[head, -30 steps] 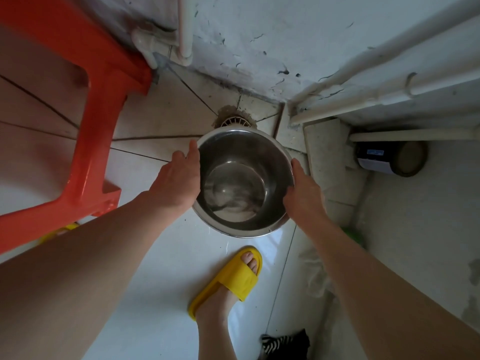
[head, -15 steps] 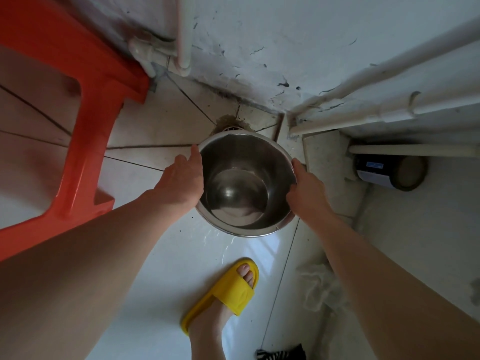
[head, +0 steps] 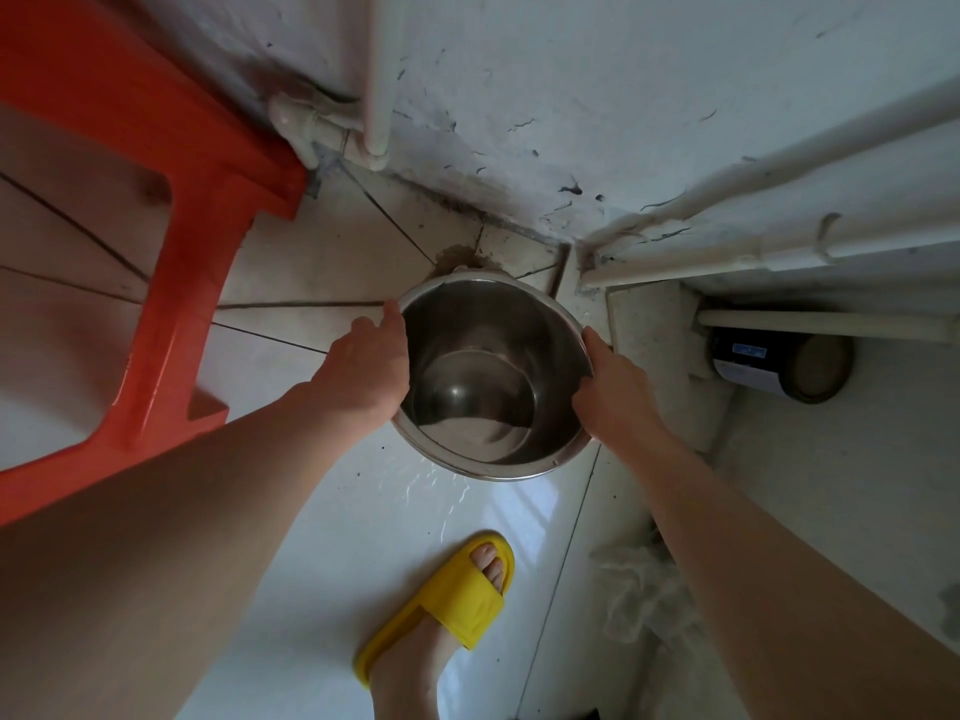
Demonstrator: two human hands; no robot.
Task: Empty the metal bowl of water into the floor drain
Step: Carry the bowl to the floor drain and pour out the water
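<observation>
White floor tiles (head: 322, 511) meet a scuffed, peeling wall (head: 571, 96) in a corner, and the metal bowl (head: 493, 376) is held above that corner, tipped away from the person. Left of the bowl stands an orange plastic stool (head: 171, 283). The left hand (head: 363, 376) clasps the bowl's left rim, thumb along the edge. Only a sliver of the floor drain (head: 467, 268) shows past the bowl's far rim. The right hand (head: 618, 394) grips the right rim. Right of the bowl, a dark can (head: 779, 366) lies under white pipes (head: 779, 252). Below the bowl, wet streaks glisten beside a yellow slipper (head: 441, 605).
</observation>
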